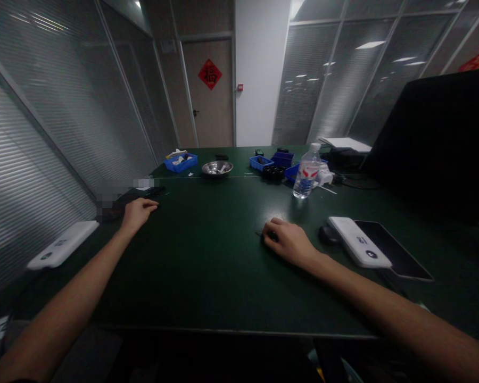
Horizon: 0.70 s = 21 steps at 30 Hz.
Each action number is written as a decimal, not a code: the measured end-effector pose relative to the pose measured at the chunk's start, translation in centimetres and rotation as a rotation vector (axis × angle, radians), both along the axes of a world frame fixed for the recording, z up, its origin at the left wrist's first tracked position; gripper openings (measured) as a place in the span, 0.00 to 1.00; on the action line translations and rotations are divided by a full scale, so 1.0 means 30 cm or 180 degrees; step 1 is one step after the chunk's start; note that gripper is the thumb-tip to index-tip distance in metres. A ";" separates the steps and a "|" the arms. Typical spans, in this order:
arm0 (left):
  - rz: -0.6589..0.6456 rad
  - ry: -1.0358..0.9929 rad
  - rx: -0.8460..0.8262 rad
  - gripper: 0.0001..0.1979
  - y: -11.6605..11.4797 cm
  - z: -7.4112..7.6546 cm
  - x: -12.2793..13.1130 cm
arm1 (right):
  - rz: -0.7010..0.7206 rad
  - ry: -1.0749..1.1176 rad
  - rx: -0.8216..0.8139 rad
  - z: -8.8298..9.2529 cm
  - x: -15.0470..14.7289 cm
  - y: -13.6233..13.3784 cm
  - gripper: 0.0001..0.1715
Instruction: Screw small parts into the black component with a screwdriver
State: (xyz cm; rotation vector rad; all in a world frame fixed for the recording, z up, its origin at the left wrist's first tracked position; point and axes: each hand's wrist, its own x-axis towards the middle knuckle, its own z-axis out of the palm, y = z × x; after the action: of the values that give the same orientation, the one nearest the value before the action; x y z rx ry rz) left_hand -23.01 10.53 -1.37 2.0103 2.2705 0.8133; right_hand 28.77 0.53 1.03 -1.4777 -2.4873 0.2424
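- While the fingers [272, 227] of the right hand [289, 243] curl down over a small dark object [263, 234], whether they pinch it cannot be told.
- That object lies on the green table [207, 271], apparently not yet lifted; a thin tip pokes left, so its long axis probably runs left-right.
- The left hand [138, 211] rests palm down, fingers loosely bent, holding nothing.
- A white power bank [359, 242] lies near the right hand.

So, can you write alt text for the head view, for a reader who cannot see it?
A person's two bare hands rest on a dark green table: the left hand lies flat beside a dark object, and the right hand covers a small dark thing. A water bottle, a metal bowl and blue bins stand further back.
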 end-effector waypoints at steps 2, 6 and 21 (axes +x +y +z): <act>-0.0107 0.0065 0.0068 0.13 -0.006 0.004 0.010 | -0.0016 -0.0006 -0.0015 0.002 -0.001 0.000 0.12; -0.0179 0.0268 0.0031 0.12 -0.016 0.012 0.007 | -0.0024 -0.0002 -0.0034 0.004 -0.001 -0.001 0.12; -0.0182 0.1517 -0.0063 0.13 -0.034 0.012 0.084 | 0.0009 0.0028 0.0040 -0.003 0.002 -0.001 0.12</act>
State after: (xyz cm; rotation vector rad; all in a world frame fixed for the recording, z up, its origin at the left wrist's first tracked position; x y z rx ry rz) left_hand -20.49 9.52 -1.01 2.4609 2.4032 0.3266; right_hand 28.83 0.49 0.93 -1.4654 -2.4796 0.2329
